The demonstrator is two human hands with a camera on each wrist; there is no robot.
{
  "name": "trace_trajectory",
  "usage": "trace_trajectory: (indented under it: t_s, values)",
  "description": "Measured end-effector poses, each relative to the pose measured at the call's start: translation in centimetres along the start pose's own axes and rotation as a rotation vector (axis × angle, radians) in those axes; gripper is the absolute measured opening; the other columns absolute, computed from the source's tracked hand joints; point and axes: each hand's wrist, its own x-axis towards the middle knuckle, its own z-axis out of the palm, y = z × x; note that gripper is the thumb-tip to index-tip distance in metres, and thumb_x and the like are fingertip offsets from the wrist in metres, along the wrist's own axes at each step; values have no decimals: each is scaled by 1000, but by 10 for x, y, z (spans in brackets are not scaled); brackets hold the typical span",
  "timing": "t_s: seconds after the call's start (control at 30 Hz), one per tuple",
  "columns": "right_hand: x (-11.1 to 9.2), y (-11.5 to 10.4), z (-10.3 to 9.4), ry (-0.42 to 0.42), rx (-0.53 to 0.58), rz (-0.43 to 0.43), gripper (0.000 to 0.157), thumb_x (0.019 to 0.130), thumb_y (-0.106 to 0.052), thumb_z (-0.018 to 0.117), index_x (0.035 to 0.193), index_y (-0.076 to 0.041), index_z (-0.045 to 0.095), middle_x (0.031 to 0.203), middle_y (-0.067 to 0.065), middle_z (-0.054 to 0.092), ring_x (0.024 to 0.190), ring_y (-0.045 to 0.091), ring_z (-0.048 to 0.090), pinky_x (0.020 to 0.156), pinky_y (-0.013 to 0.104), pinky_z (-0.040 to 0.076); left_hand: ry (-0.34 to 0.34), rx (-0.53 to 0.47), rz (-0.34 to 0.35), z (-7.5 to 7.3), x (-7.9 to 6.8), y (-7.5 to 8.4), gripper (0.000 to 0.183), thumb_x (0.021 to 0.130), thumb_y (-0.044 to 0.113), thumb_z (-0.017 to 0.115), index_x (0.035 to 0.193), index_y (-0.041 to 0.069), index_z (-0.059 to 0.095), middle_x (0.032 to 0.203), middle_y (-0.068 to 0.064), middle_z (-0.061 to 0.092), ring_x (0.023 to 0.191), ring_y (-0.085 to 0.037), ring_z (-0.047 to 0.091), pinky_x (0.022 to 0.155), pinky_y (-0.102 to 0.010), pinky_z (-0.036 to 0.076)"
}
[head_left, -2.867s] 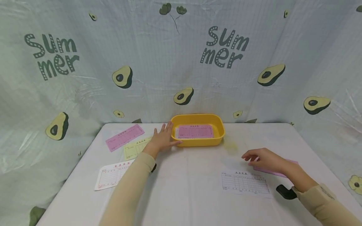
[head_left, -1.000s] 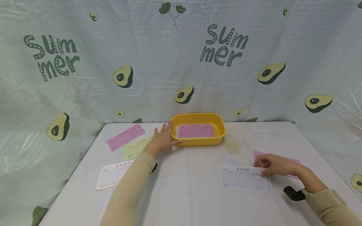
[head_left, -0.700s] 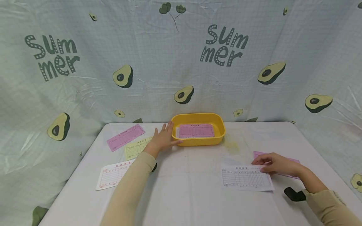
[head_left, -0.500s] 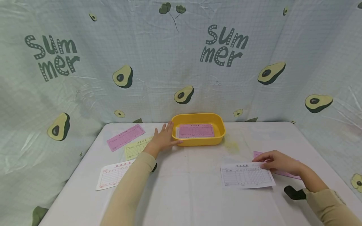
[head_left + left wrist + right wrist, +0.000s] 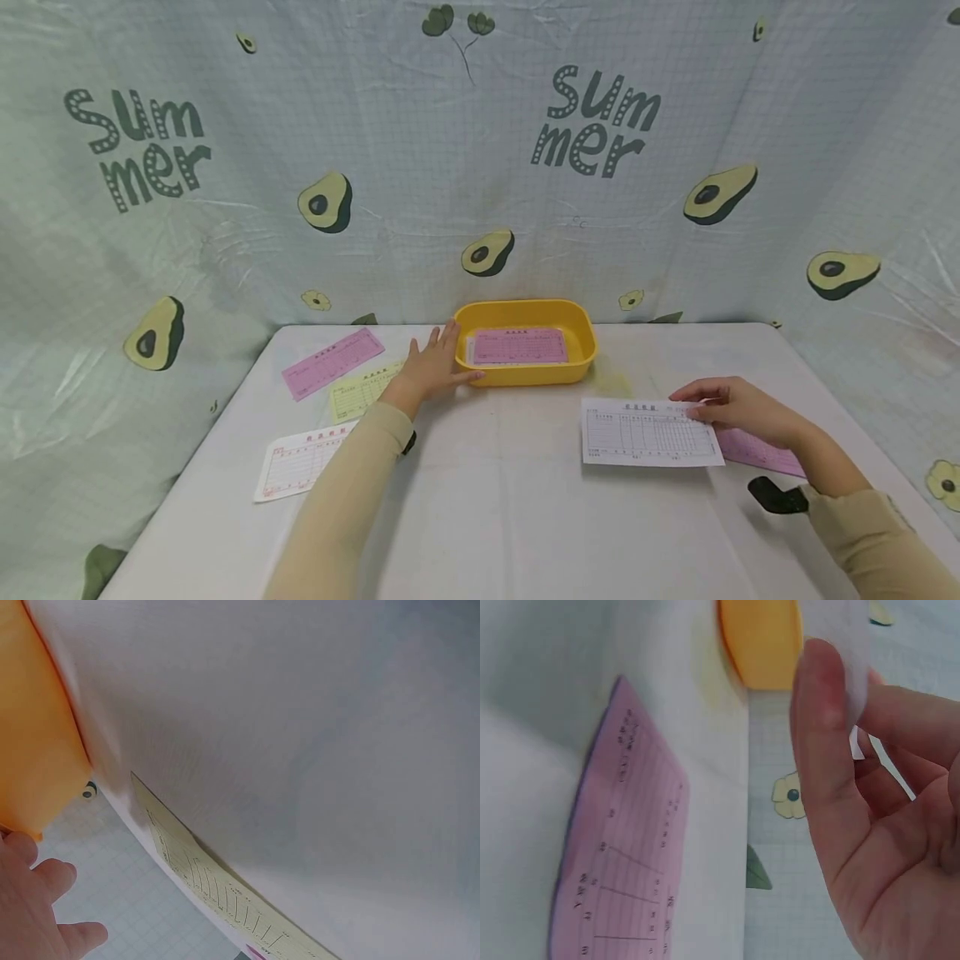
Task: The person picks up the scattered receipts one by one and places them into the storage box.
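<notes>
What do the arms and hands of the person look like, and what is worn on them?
Both the left hand and the right hand are bare, without gloves. Plain beige fabric covers the left sleeve and right sleeve. A small black object shows near each wrist: one on the left, largely hidden, and a rounded one on the right.

White table, pale creased sheeting behind and beside it, avocado prints, grey-green "summer" lettering
</notes>
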Motion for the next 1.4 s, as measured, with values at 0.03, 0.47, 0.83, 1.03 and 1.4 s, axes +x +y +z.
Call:
trace_trajectory:
  t_s: [0.03, 0.47, 0.83, 1.03, 1.4]
  values:
    - [1, -1, -1, 24, -7, 2, 39, 102, -12, 63, 134, 10, 59, 128, 24, 62, 94, 14, 66, 77, 31, 59, -2, 3, -2, 0, 0, 0, 108, 96, 68, 55, 164, 2, 4, 171, -14, 0, 156, -38, 8, 120, -66, 4]
    - [19, -15, -7, 260, -66, -35, 41, 106, -23, 60, 137, 5, 59, 126, 14, 66, 99, 10, 64, 82, 24, 54, 4, 9, 2, -1, 1, 0, 108, 96, 68, 55, 164, 2, 4, 171, -13, 1, 155, -39, 9, 120, -67, 5]
    - [54, -27, -4, 264, 52, -58, 46, 105, -19, 62, 140, 9, 54, 122, 4, 67, 98, 6, 65, 84, 22, 53, 3, 0, 4, -1, 0, 0, 107, 96, 67, 55, 164, 2, 4, 171, -13, 0, 155, -39, 8, 120, -67, 5]
    - [69, -35, 1, 282, 52, -8, 48, 106, -24, 59, 144, 5, 52, 140, 21, 56, 108, 12, 60, 98, 37, 50, 3, 3, 7, -1, 1, 1, 108, 96, 68, 55, 164, 3, 4, 172, -13, 0, 156, -38, 8, 120, -67, 5]
    - [97, -48, 13, 333, 136, 6, 47, 107, -23, 58, 143, 6, 53, 140, 24, 55, 105, 16, 61, 86, 21, 53, 1, 4, -1, 0, 1, 1, 108, 96, 68, 54, 164, 3, 3, 172, -13, 0, 156, -38, 8, 120, -66, 3]
